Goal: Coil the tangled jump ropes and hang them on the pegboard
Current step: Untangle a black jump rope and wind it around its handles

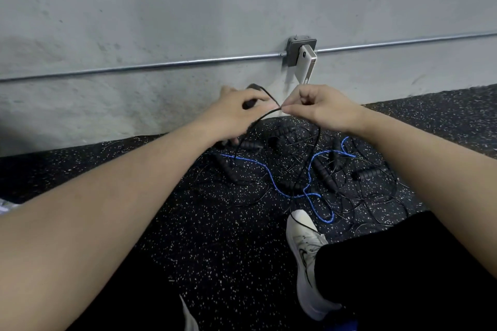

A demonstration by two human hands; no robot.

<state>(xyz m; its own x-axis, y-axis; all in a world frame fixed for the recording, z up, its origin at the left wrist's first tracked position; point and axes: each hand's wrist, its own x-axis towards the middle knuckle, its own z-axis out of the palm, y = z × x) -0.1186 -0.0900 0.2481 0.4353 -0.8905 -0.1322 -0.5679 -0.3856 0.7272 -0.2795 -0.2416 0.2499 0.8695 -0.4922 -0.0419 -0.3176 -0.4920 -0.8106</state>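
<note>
Here the coiling is only beginning: the left hand (236,113) grips a black handle (248,103) while the right hand (320,109) pinches the black cord (265,115) running from it, both raised above the tangle (295,169) on the floor (215,236) by the wall (188,21). Next, it seems, the cord must be drawn free of the heap (no pegboard is in view). One blue rope (258,166) is plain, with about seven black handles on the floor; the thin black cords cannot be counted.
</note>
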